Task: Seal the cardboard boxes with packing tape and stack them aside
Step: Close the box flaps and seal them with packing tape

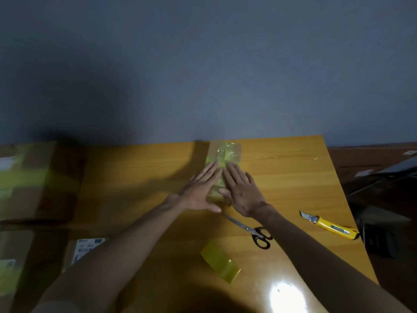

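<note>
**Item 1. Left hand point(199, 192):** flat, fingers straight and together, palm down on the taped top of the small cardboard box point(225, 152). It holds nothing.

**Item 2. Right hand point(242, 193):** the same, flat and spread, just beside the left hand, fingertips nearly meeting it over the seam.

**Item 3. Small cardboard box:** under both palms, its far end showing beyond the fingertips, covered in creased yellow-green tape. It is not yet stacked.

**Item 4. Scissors point(252, 232):** closed, blade tip just behind the right wrist.

**Item 5. Utility knife point(329, 225):** well out to the right of the right hand, blade showing.

**Item 6. Loose tape strip point(220, 264):** on the table point(293, 177) between the forearms.

**Item 7. Larger boxes point(38, 181):** far to the left of the left hand.

**Risks, as judged:** uneven pressing may lock the creases in and leave the seam lifting. A forearm drawn back could catch the loose tape strip or scrape the scissors' point. A reach rightward meets a bared blade.
</note>
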